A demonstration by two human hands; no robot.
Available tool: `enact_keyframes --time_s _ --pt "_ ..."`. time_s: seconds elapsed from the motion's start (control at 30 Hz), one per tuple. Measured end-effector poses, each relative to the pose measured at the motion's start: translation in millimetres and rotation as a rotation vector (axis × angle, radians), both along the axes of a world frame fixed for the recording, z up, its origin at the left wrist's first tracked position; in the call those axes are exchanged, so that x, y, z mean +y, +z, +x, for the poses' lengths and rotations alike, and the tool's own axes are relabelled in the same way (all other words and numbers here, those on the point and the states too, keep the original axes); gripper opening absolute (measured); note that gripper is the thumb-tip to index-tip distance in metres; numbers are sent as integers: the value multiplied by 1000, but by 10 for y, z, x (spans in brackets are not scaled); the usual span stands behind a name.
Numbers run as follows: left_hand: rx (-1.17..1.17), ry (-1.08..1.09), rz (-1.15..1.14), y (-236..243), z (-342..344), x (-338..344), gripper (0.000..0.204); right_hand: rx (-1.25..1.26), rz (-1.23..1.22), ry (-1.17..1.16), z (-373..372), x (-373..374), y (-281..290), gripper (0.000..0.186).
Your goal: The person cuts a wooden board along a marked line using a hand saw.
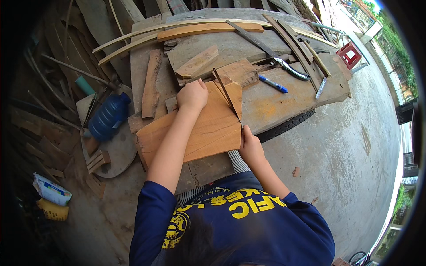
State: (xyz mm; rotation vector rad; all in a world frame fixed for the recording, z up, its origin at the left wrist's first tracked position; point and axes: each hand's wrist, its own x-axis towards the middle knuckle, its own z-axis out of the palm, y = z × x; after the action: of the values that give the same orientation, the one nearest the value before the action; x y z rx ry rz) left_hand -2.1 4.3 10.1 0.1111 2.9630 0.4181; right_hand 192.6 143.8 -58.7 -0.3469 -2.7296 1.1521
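Note:
A tan wooden board (195, 137) with dark drawn lines lies across the work surface in front of me. My left hand (192, 95) is closed on its upper left part, fingertips hidden from view. My right hand (248, 142), at the board's right edge, is closed round the handle of a saw whose thin dark blade (227, 95) slants up across the board's right corner. A shorter wood piece (235, 67) lies just beyond. To the right lie a blue marker (273, 84), a curved metal-handled tool (293, 73) and a long dark metal bar (248, 35).
Weathered planks (297, 111) form the work surface, with long wooden strips (208, 29) along the back and a tyre (288, 124) beneath. At left are a blue water jug (108, 116), scrap wood (53, 146) and a white sack (52, 188). A red plastic stool (348, 55) stands at upper right.

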Motion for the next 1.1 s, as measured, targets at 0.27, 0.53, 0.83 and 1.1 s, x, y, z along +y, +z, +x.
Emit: enact_keyframes --time_s 0.27,0.53,0.83,1.1 --pt "51 16 -5 -59 -31 -27 55 -63 -50 -13 1072 220 -517 10" --pt "48 32 -6 -54 -55 -23 53 -30 -97 -34 503 89 -318 12" --pt "41 77 12 -12 -26 -12 52 7 -36 -2 898 470 -743 9" --pt "44 52 17 -33 -62 -25 52 -23 -73 -11 452 227 -357 11"
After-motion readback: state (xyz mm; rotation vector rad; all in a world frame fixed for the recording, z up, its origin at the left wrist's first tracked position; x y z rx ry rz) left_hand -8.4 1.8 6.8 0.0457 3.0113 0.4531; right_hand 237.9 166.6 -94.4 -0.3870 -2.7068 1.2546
